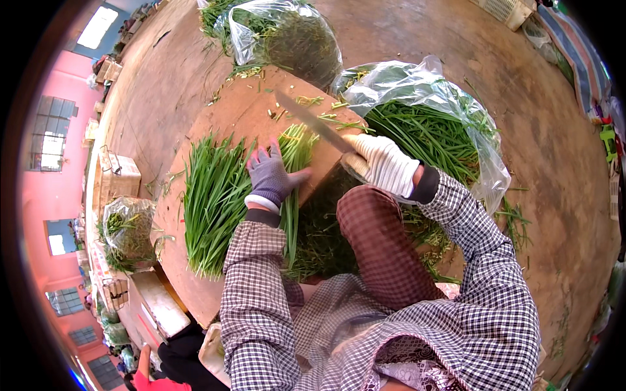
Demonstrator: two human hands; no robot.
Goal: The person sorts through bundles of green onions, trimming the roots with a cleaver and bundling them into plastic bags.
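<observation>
Chives point(297, 153) lie lengthwise toward the person on the board point(228, 114), pinned under the flat, spread left hand point(272, 177). Right hand point(386, 164) grips the knife point(313, 120), blade crossing their tips.

1. Only 1 view is given, taken from a fisheye camera worn on the head and aimed steeply down.
2. The wooden board point(222, 124) is seen from close above, near the centre, with the left hand point(270, 176) and right hand point(385, 163) just under the lens.
3. The person's own sleeves and lap fill the near edge.
4. Straight lines are bent toward the rim; the floor point(521, 130) curves away far and right.
</observation>
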